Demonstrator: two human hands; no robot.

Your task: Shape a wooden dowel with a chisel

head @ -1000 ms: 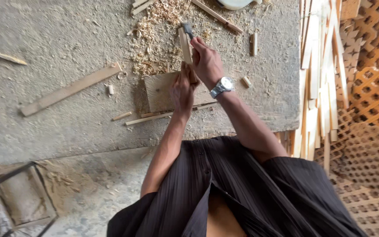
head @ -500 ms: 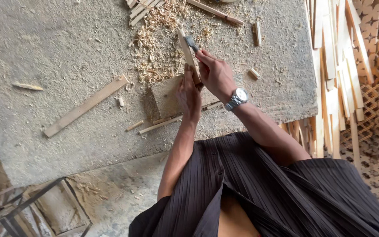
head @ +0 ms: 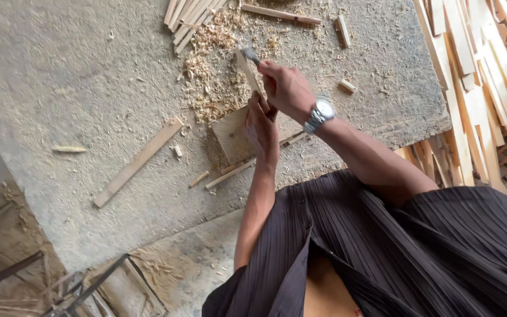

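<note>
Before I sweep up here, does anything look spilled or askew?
Yes: wood shavings lie scattered over the concrete slab beside the wooden block, and a long slat lies askew. The left hand and right hand grip a wood strip.

Two hands, the left hand [head: 260,126] and the right hand [head: 287,88], are over the concrete slab [head: 77,70]. One wooden block [head: 230,136] lies under them. One long slat [head: 137,162] lies alone. One wristwatch [head: 320,113] is visible. One heap of shavings [head: 212,82] lies near the far edge.
</note>
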